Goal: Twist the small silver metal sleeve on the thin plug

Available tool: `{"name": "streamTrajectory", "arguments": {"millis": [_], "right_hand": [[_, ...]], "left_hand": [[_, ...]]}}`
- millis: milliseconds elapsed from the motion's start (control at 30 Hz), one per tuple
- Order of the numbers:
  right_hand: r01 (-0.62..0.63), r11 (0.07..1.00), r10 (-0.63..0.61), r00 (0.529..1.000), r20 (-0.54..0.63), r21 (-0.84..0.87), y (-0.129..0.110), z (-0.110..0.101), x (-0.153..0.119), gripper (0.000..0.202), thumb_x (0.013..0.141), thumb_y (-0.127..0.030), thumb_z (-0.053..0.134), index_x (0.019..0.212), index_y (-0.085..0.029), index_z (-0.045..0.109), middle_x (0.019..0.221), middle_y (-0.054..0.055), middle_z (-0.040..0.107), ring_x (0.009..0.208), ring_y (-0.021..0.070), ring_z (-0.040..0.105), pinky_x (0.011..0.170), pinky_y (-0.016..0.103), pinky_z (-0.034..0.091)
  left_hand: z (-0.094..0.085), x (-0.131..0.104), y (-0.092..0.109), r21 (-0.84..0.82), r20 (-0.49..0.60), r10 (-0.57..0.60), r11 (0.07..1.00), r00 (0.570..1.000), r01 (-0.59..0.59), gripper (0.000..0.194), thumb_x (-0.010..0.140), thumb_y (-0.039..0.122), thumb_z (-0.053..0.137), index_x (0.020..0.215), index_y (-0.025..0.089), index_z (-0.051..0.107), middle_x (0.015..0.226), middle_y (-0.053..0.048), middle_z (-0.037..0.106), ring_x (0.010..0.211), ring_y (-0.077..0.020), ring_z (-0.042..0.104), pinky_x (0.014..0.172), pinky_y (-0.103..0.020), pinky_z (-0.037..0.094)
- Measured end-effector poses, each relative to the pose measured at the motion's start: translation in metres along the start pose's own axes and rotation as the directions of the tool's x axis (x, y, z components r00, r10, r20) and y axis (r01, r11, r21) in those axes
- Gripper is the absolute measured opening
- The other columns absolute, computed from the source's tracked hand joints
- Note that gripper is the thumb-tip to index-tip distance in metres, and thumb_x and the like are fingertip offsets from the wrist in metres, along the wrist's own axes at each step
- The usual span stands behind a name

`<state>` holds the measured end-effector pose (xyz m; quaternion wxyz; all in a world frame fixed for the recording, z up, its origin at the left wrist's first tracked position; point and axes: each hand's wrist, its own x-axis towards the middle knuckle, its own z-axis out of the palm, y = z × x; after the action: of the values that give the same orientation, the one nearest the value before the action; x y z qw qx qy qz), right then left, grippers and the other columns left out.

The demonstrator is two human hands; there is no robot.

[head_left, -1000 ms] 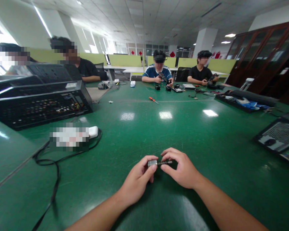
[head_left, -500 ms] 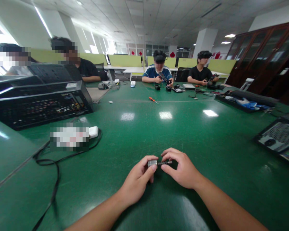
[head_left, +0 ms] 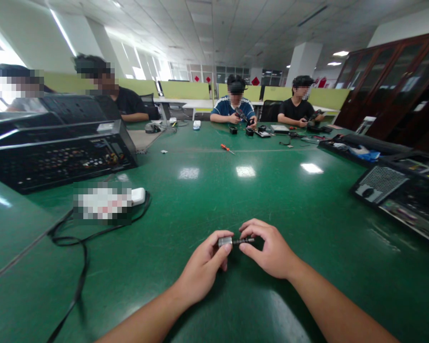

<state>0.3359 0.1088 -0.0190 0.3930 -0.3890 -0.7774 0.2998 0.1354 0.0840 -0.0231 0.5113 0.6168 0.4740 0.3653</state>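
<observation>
- Though small, the metal piece (head_left: 236,241) looks rigid and light, likely slick bare steel; sits between both hands, just above the green table (head_left: 257,200).
- Left hand (head_left: 203,269): thumb and fingers pinched tight on its silver cylinder end (head_left: 225,241).
- Right hand (head_left: 270,250): fingertips narrow, holding the dark thin shaft (head_left: 246,241).
- Best hold, I'd judge: the thicker cylinder end; the shaft is thin and could roll in the fingers.
</observation>
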Motion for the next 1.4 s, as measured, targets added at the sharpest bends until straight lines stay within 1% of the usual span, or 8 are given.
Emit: {"name": "streamTrajectory", "arguments": {"millis": [200,533,1033,1400], "right_hand": [[-0.004,1.000,0.004,1.000,-0.010,-0.001,0.0001,-0.0006,-0.0002,0.006,0.079,-0.018,0.066,0.085,-0.019,0.067,0.098,0.006,0.066,0.094,0.0198,0.064,0.086,0.033,0.048],[-0.002,1.000,0.002,1.000,-0.004,-0.004,0.0006,-0.0010,0.0010,0.008,0.078,-0.015,0.066,0.085,-0.019,0.066,0.097,0.006,0.066,0.093,0.0183,0.063,0.085,0.031,0.048],[0.006,1.000,-0.006,1.000,-0.021,0.004,0.0027,-0.0012,0.0006,0.007,0.078,-0.016,0.065,0.084,-0.019,0.066,0.096,0.006,0.067,0.091,0.0185,0.064,0.084,0.031,0.049],[0.004,1.000,-0.004,1.000,-0.016,-0.002,0.0036,-0.0018,0.0012,0.007,0.078,-0.016,0.065,0.083,-0.019,0.066,0.094,0.006,0.067,0.090,0.0185,0.064,0.084,0.031,0.049]], "left_hand": [[0.0001,0.0004,0.0012,-0.015,-0.003,0.000,1.000,1.000,0.000,0.035,0.091,0.042,0.049,0.114,0.016,0.054,0.064,0.004,0.051,0.060,-0.0164,0.051,0.060,-0.028,0.039],[0.0001,0.0000,0.0004,-0.040,-0.008,-0.011,0.999,1.000,0.011,0.038,0.090,0.044,0.050,0.115,0.017,0.054,0.062,0.004,0.053,0.060,-0.0174,0.052,0.062,-0.028,0.038],[-0.0006,0.0008,-0.0017,-0.057,-0.026,-0.028,0.998,0.999,0.026,0.041,0.088,0.048,0.053,0.115,0.017,0.055,0.059,0.004,0.054,0.059,-0.0177,0.052,0.061,-0.028,0.038],[-0.0007,0.0002,0.0011,-0.076,-0.033,-0.028,0.997,0.999,0.026,0.041,0.088,0.048,0.053,0.114,0.017,0.055,0.060,0.003,0.054,0.059,-0.0174,0.052,0.062,-0.028,0.038]]}}
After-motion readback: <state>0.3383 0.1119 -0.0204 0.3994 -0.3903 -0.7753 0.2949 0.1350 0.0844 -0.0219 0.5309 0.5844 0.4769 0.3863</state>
